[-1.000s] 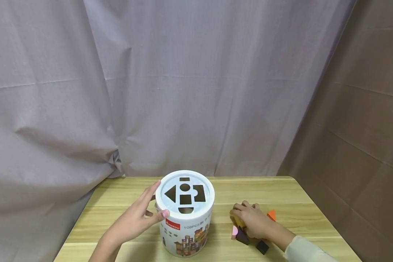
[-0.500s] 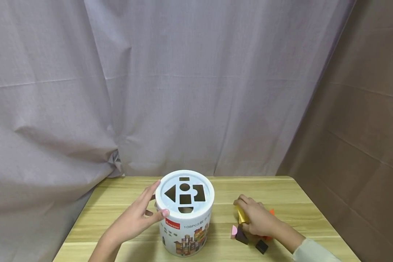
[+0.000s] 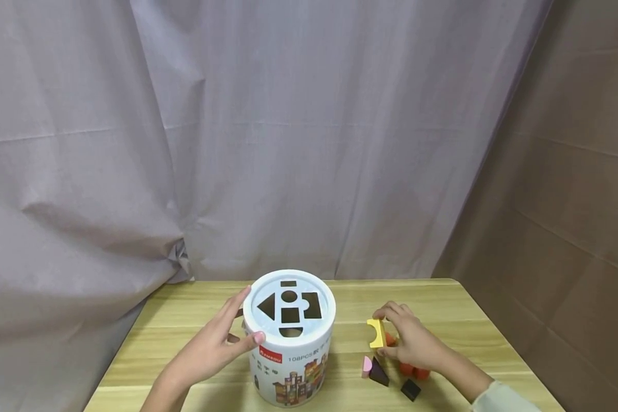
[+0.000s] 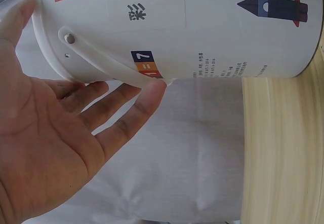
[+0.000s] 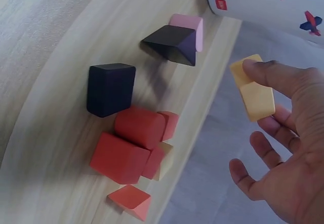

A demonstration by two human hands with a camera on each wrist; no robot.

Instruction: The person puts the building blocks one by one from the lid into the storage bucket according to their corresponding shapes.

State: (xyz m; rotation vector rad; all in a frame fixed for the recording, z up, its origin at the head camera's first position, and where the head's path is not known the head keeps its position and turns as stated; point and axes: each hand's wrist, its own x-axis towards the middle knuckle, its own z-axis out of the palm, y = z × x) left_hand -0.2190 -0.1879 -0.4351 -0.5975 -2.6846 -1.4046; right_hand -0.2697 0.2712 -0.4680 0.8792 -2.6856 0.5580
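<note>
Right hand (image 3: 414,343): fingers pinch the yellow block (image 3: 380,334), held above the bench (image 3: 350,309) right of the bucket (image 3: 283,369). Left hand (image 3: 211,346): fingers spread, touching the bucket. Judged risk: a loose pinch at the block's ends could let it drop.

Yellow block (image 5: 257,100) pinched in right grip (image 5: 306,155), well right of black block (image 5: 110,90) on worktop (image 5: 55,102). Dark wedge (image 5: 172,42) beside pink block (image 5: 199,31): up-right of black block. Red blocks (image 5: 120,158) bunched just below black block, cream block (image 5: 165,162) against them; orange wedge (image 5: 132,201) farther down. White tub (image 5: 263,8): far up-right.
</note>
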